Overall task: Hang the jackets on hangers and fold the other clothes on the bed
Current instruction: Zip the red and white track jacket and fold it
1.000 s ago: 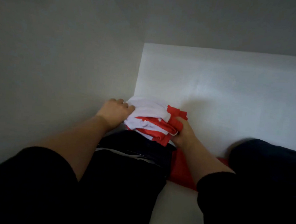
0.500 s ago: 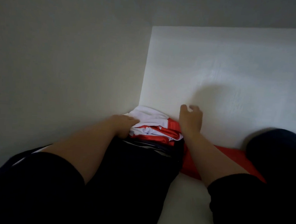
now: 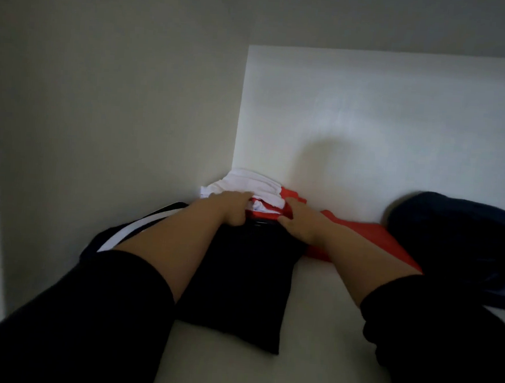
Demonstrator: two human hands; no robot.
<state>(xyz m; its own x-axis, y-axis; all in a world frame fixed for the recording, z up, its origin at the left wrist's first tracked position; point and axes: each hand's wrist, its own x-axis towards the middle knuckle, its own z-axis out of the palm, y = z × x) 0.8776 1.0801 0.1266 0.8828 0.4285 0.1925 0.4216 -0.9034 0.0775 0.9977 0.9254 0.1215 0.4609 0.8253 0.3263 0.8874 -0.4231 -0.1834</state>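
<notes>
- Left hand (image 3: 232, 209) grips one white-and-red garment (image 3: 247, 182), centre frame; right hand (image 3: 301, 222) touches it, grip I cannot tell.
- I count three others: black garment (image 3: 239, 280), red garment (image 3: 370, 244), navy garment (image 3: 457, 235).

A folded garment (image 3: 254, 188) is white with bright red bands. A black garment (image 3: 239, 280) carries one white stripe (image 3: 125, 236) along its edge. A cloth (image 3: 370, 241) is plain red, and another garment (image 3: 457, 235) is dark navy. The bed sheet (image 3: 308, 359) is off-white, the headboard (image 3: 384, 125) plain white, the wall (image 3: 103, 91) pale grey. Both sleeves (image 3: 72, 313) are black.
</notes>
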